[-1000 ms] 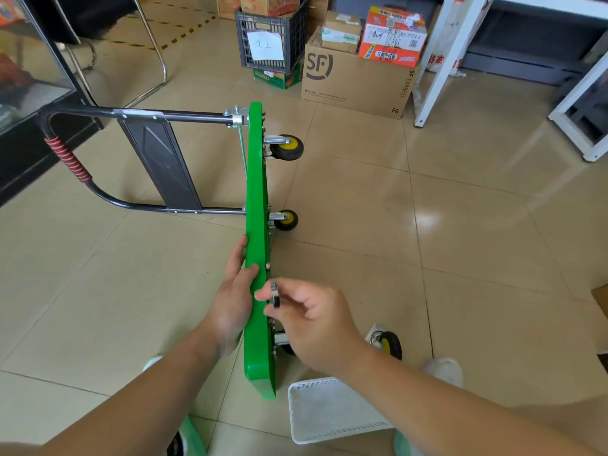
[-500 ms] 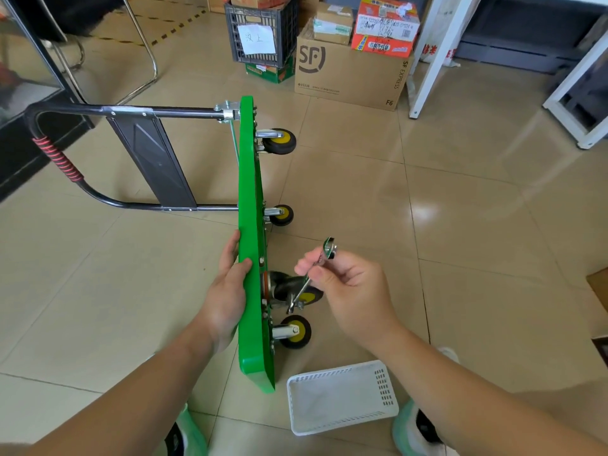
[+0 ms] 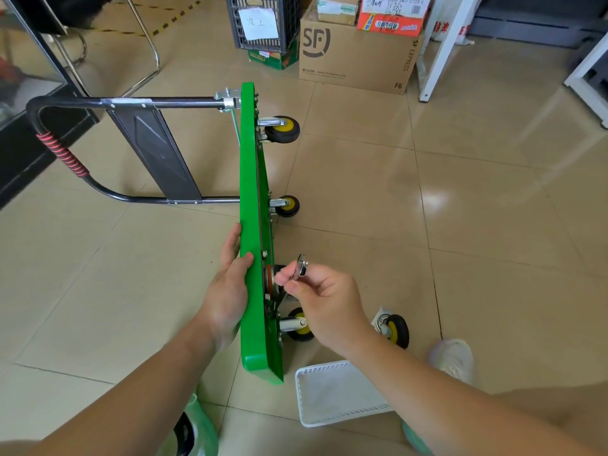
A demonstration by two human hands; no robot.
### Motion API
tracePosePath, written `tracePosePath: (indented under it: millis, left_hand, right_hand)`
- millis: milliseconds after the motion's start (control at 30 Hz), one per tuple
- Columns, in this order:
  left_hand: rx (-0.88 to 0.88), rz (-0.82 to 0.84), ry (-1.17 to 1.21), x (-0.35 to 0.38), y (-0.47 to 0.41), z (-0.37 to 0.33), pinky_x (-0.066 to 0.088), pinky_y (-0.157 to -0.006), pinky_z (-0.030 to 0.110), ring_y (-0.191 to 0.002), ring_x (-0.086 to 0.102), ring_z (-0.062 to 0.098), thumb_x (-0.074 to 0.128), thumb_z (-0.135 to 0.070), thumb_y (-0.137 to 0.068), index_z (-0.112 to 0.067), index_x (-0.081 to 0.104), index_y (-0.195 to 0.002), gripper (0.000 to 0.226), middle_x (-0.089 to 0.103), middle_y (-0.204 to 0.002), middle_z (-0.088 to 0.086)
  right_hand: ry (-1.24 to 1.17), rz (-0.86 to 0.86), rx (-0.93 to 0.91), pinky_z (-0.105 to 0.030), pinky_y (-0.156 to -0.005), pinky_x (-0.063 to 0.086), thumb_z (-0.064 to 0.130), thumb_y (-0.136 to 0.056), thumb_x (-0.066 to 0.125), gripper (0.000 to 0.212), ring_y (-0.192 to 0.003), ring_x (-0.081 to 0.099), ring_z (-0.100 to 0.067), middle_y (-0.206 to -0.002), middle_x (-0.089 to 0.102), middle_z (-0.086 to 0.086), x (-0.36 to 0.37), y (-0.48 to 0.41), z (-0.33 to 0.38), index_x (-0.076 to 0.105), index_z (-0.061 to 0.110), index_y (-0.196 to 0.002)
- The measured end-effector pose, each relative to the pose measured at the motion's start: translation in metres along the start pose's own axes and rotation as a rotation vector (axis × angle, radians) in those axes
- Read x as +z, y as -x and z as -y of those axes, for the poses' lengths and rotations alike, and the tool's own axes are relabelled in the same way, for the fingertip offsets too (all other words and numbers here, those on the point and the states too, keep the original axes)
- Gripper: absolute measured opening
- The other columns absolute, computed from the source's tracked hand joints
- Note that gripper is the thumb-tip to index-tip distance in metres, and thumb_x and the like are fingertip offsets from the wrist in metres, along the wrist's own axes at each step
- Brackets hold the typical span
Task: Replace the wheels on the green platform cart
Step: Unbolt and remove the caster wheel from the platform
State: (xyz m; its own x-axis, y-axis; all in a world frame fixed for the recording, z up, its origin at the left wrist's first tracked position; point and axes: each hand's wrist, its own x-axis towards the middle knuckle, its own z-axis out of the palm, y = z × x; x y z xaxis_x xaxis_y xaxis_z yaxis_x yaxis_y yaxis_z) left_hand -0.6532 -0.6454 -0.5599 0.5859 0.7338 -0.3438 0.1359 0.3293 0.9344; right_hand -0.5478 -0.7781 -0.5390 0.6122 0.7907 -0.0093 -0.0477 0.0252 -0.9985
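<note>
1. Standing on its long edge on the tiled floor (image 3: 460, 225), the green cart (image 3: 251, 192) had its underside turned to the person's right. Its black handle (image 3: 98, 103) stuck out to the left.
2. The left grip (image 3: 227, 291) clasped the deck's upper rim, thumb over the edge and fingers against the top face, propping it upright.
3. The right grip (image 3: 329, 301) pinched a small metal wrench (image 3: 302, 263) between thumb and fingertips. The tool's lower end reached toward a wheel mount beside the deck, but whether it sat on a nut could not be told.
4. Three wheels showed plainly bolted on: two far ones (image 3: 283, 129) (image 3: 289, 205) and a near one (image 3: 301, 325). A loose wheel (image 3: 394, 330) lay well apart on the floor, near a white basket (image 3: 329, 393).
5. The deck looked stiff, smooth and fairly heavy with its steel handle, so it was likely to tip while balanced on edge. Holding the rim close to the wheel being worked on seemed soundest. The small, hard wheels would roll, so they seemed best taken by their metal brackets.
</note>
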Motion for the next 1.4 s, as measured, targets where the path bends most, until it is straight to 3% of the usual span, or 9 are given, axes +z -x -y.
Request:
tracePosePath:
  millis: [133, 233, 400, 567, 767, 933, 1067, 1267, 1400]
  left_hand:
    - [0.005, -0.01, 0.003, 0.002, 0.002, -0.003, 0.052, -0.098, 0.057, -0.108, 0.067, 0.036, 0.042, -0.041, -0.09, -0.07, 0.037, -0.138, 0.056, 0.074, -0.112, -0.017]
    - [0.0, -0.016, -0.006, 0.003, 0.005, -0.005, 0.052, -0.101, 0.059, -0.113, 0.066, 0.038, 0.041, -0.042, -0.091, -0.07, 0.036, -0.139, 0.056, 0.07, -0.126, -0.007]
    - [-0.004, -0.018, -0.019, 0.004, 0.007, -0.006, 0.049, -0.104, 0.059, -0.115, 0.065, 0.037, 0.041, -0.043, -0.089, -0.069, 0.036, -0.14, 0.057, 0.071, -0.124, -0.008]
    - [-0.02, -0.02, 0.01, 0.004, 0.009, -0.007, 0.048, -0.106, 0.061, -0.116, 0.066, 0.034, 0.043, -0.042, -0.088, -0.069, 0.038, -0.139, 0.057, 0.071, -0.124, -0.012]
    - [-0.032, -0.021, 0.022, 0.004, 0.01, -0.006, 0.047, -0.104, 0.065, -0.112, 0.065, 0.041, 0.043, -0.041, -0.091, -0.069, 0.037, -0.14, 0.056, 0.074, -0.11, -0.014]
    - [-0.028, -0.024, 0.019, 0.004, 0.01, -0.005, 0.048, -0.103, 0.065, -0.11, 0.066, 0.042, 0.039, -0.035, -0.104, -0.068, 0.036, -0.141, 0.05, 0.074, -0.114, -0.01]
    - [-0.033, -0.03, 0.013, 0.005, 0.011, -0.006, 0.05, -0.103, 0.064, -0.117, 0.063, 0.044, 0.037, -0.034, -0.105, -0.069, 0.035, -0.141, 0.05, 0.072, -0.121, -0.005]
    - [-0.03, -0.021, 0.004, 0.005, 0.01, -0.007, 0.051, -0.101, 0.064, -0.115, 0.065, 0.041, 0.038, -0.036, -0.102, -0.07, 0.033, -0.141, 0.052, 0.066, -0.13, -0.009]
    - [-0.027, -0.022, -0.008, 0.006, 0.01, -0.008, 0.051, -0.1, 0.065, -0.117, 0.062, 0.046, 0.036, -0.036, -0.104, -0.07, 0.031, -0.141, 0.051, 0.065, -0.131, -0.004]
  right_hand:
    - [0.023, -0.007, -0.088, -0.019, -0.089, 0.055, -0.013, -0.089, 0.065, 0.027, -0.097, 0.073, -0.009, -0.098, 0.078, -0.002, 0.002, 0.01, -0.008, 0.078, 0.009, -0.096]
    - [0.04, -0.026, -0.136, -0.023, -0.093, 0.055, -0.013, -0.088, 0.065, 0.031, -0.103, 0.072, -0.012, -0.101, 0.077, -0.003, 0.004, 0.017, -0.015, 0.077, 0.013, -0.099]
    - [0.09, -0.033, -0.232, -0.035, -0.092, 0.059, -0.004, -0.09, 0.066, 0.023, -0.101, 0.074, -0.018, -0.104, 0.078, -0.004, 0.007, 0.021, -0.023, 0.078, 0.01, -0.104]
    - [0.068, -0.026, -0.285, -0.026, -0.09, 0.059, -0.012, -0.091, 0.062, 0.029, -0.104, 0.074, -0.016, -0.107, 0.076, -0.012, 0.008, 0.034, -0.032, 0.075, 0.008, -0.107]
    - [0.083, -0.054, -0.338, -0.027, -0.1, 0.053, -0.016, -0.088, 0.062, 0.035, -0.116, 0.069, -0.017, -0.114, 0.074, -0.004, 0.011, 0.043, -0.034, 0.072, 0.012, -0.107]
    - [0.168, -0.111, -0.303, -0.018, -0.1, 0.05, -0.01, -0.085, 0.069, 0.037, -0.117, 0.067, -0.005, -0.118, 0.072, 0.008, 0.01, 0.051, -0.028, 0.074, 0.023, -0.102]
    - [0.114, -0.106, -0.228, -0.014, -0.088, 0.054, -0.014, -0.084, 0.069, 0.039, -0.101, 0.071, 0.0, -0.106, 0.075, 0.002, 0.01, 0.052, -0.022, 0.075, 0.021, -0.101]
    - [0.13, -0.078, -0.109, -0.018, -0.089, 0.055, -0.008, -0.088, 0.069, 0.042, -0.097, 0.073, -0.004, -0.1, 0.077, 0.019, -0.005, 0.045, -0.013, 0.074, 0.032, -0.101]
    - [0.201, -0.021, -0.024, -0.021, -0.086, 0.056, 0.0, -0.086, 0.073, 0.03, -0.093, 0.074, -0.007, -0.095, 0.078, 0.012, -0.022, 0.045, -0.01, 0.074, 0.03, -0.09]
